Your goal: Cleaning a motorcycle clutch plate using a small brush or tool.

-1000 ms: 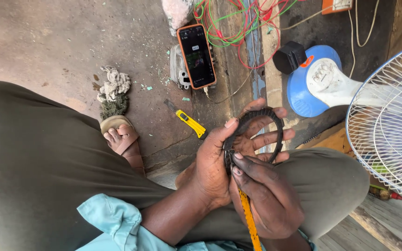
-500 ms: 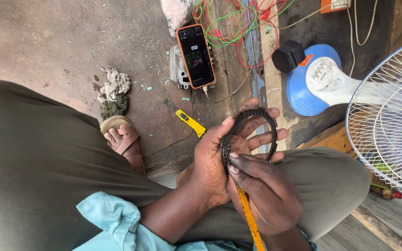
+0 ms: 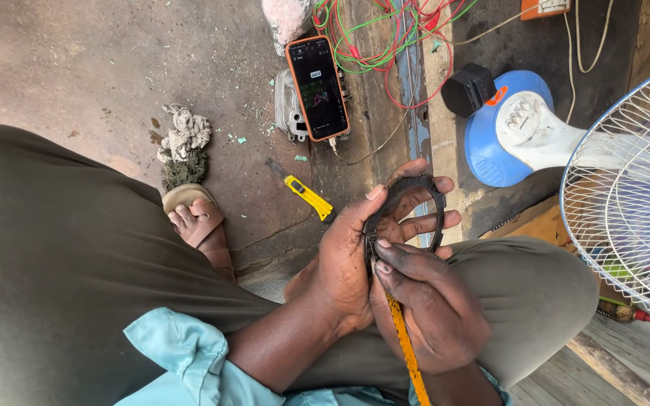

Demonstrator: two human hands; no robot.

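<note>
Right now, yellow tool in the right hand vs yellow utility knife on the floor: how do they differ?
The yellow tool is gripped in the right hand, its tip at the black toothed ring that the left hand holds; the utility knife lies untouched on the floor. The yellow tool runs nearly along the arm, mostly hidden by the fingers; the utility knife lies diagonally, fully visible. Both are slim and yellow.

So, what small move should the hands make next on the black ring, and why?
Probably slide the tool tip a little further along the ring's edge. The left hand cradles the black toothed ring over the knee, while the right hand presses the yellow-handled tool against its lower left rim; the rest of the rim looks untouched.
</note>
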